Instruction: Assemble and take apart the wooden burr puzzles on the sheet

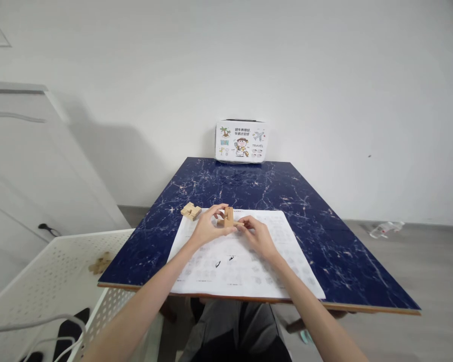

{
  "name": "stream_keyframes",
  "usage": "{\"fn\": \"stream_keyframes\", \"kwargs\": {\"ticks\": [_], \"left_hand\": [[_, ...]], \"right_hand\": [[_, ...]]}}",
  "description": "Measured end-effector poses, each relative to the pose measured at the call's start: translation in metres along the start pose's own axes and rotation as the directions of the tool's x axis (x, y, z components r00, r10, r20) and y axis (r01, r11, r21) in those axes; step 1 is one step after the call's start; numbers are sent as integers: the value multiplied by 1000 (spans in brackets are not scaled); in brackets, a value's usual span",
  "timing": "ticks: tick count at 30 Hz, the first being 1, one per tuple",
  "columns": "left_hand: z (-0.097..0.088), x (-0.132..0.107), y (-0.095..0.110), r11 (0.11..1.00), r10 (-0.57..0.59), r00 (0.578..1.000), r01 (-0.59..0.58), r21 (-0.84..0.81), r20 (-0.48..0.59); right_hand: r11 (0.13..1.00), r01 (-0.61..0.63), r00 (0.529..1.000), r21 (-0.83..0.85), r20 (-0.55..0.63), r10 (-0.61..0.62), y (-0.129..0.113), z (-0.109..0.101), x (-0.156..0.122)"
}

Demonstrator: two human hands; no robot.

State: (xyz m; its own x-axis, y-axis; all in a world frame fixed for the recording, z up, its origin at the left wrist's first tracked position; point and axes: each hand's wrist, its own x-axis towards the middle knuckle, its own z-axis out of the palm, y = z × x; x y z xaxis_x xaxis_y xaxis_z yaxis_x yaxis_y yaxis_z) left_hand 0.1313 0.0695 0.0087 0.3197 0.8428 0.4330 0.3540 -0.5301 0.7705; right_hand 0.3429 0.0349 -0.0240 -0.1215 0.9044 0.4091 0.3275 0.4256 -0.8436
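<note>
Above the far half of the white printed sheet (256, 281), the left hand (206, 230) holds a wooden block piece (228, 216) – its thumb and fingers are closed around it. The right hand (258, 236) pinches with its fingertips a thin wooden stick (239, 223), which meets this piece. At the sheet's far left corner lie other wooden blocks (191, 211); beyond the sheet – well apart – stands a white box (241, 142).

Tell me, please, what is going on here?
A person's left hand holds a light-brown wooden block assembly; the right hand pinches a slim wooden piece at its right side. Both hands are over a white printed paper sheet on a blue marbled table. A tan notched wooden cluster lies at the sheet's far left corner.
</note>
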Motion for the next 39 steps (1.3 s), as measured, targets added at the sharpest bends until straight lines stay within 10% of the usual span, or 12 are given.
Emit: {"fn": "stream_keyframes", "kwargs": {"ticks": [8,14,22,33,39], "left_hand": [[-8,7,-5,987,-54,976,21,-157,-212],[-12,10,-16,957,-84,861,210,199,-502],[-9,3,-32,765,42,969,125,632,-242],[-4,2,-43,757,10,990,82,648,-137],[-6,-3,-15,838,199,974,-229,496,113]], "right_hand": [[999,16,1000,-30,11,-16,-1,2,-1],[994,-105,988,42,-106,109,6,3,0],[973,-206,940,105,-255,226,15,0,2],[969,-205,949,138,-216,231,13,1,2],[963,-183,955,199,-195,222,13,1,3]]}}
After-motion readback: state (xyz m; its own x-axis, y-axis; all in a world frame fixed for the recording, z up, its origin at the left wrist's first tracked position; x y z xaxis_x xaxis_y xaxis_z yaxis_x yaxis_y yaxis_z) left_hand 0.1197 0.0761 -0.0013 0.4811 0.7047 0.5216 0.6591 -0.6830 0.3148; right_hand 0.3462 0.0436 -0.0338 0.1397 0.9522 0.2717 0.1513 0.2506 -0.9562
